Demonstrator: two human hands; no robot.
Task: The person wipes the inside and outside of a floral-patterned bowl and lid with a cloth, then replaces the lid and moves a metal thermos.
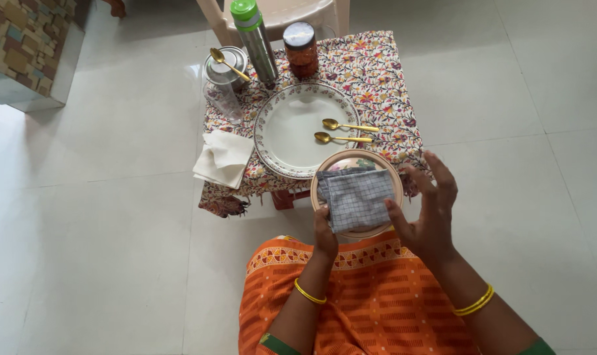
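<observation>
- Table (384, 66), small, under a floral cloth, carries all the ware; a plastic chair (292, 13) stands beyond it at 12 o'clock.
- Large white plate (282, 131) with patterned rim sits at table centre; two gold spoons (347, 131) lie across its 3 o'clock edge, bowls inward.
- Small pink-rimmed plate (361, 158) is held at the large plate's 5 o'clock, overlapping its rim; a folded grey checked cloth (356, 197) covers most of it.
- Left hand (324, 238): fingers under the small plate's near edge, thumb on the cloth, clamped on both.
- Right hand (430, 210): fingers spread apart, thumb touching the cloth's right edge, nothing gripped.
- Steel flask (255, 43) with green cap, upright at 12 o'clock.
- Steel tin (221, 71), lid on, gold spoon (229, 64) resting on top, at 10 o'clock.
- Jar (301, 49) of reddish contents, lidded, just beside the flask.
- Folded white napkin (223, 158) overhangs the table edge at 8 o'clock.
</observation>
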